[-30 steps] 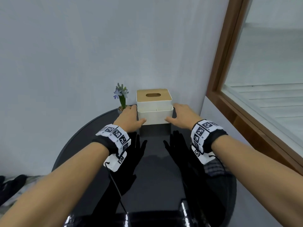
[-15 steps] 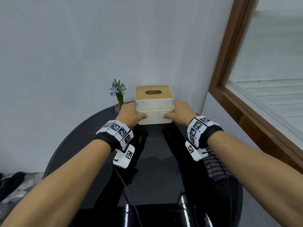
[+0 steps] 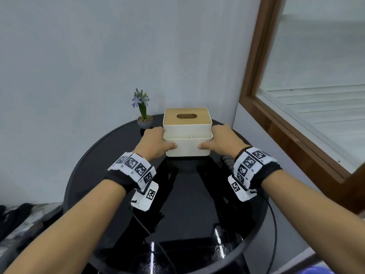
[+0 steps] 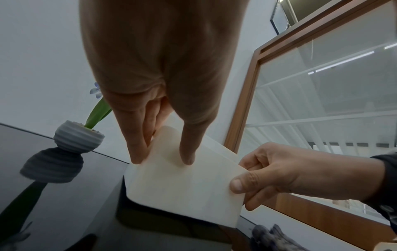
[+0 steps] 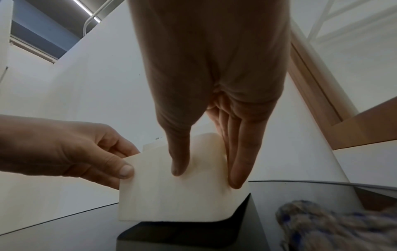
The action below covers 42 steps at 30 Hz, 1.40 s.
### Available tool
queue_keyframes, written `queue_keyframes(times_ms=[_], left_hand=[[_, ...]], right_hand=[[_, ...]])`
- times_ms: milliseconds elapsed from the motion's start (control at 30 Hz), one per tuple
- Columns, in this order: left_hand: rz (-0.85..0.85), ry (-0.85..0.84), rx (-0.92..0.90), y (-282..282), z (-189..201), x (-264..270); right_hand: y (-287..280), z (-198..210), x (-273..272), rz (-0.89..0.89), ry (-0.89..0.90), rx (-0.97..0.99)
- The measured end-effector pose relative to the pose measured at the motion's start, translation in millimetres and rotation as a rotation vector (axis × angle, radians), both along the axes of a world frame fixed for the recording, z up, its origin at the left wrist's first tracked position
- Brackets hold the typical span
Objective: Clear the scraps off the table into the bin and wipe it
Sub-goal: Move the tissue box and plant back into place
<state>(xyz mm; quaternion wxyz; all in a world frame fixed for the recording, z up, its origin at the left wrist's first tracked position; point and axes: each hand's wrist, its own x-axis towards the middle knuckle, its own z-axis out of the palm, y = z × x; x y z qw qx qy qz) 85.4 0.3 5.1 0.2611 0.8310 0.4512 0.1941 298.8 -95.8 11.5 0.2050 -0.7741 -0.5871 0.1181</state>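
A cream tissue box (image 3: 187,125) with a wooden slotted lid sits at the back of the round black glass table (image 3: 110,159). My left hand (image 3: 165,141) grips its left front corner, thumb on the front face and fingers along the side. My right hand (image 3: 207,140) grips the right front corner the same way. The left wrist view shows the left hand (image 4: 162,160) on the box (image 4: 184,190). The right wrist view shows the right hand (image 5: 206,178) on the box (image 5: 171,200). Whether the box rests on the glass or hangs just above it, I cannot tell. No scraps show on the glass.
A small grey pot with a blue flower (image 3: 144,121) stands left of the box, near the wall. A checked cloth (image 5: 322,225) lies on the table by my right wrist. A wood-framed window (image 3: 296,135) runs along the right.
Both thumbs have come onto the box's front face and the grip has tightened. The head view has pulled back and now shows more of the table.
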Motion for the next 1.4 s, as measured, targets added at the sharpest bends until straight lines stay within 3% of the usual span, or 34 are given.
queue_keyframes(times_ms=[567,1400], left_hand=[[-0.044,0.012,-0.033,-75.7,0.2,-19.3],[-0.056,0.018,-0.082,-91.7,1.7,-27.7]], right_hand=[[-92.6,1.1,-23.1,-0.026,0.028,0.021],[-111.3,-5.5,-32.8,-0.077,0.143,-0.014]])
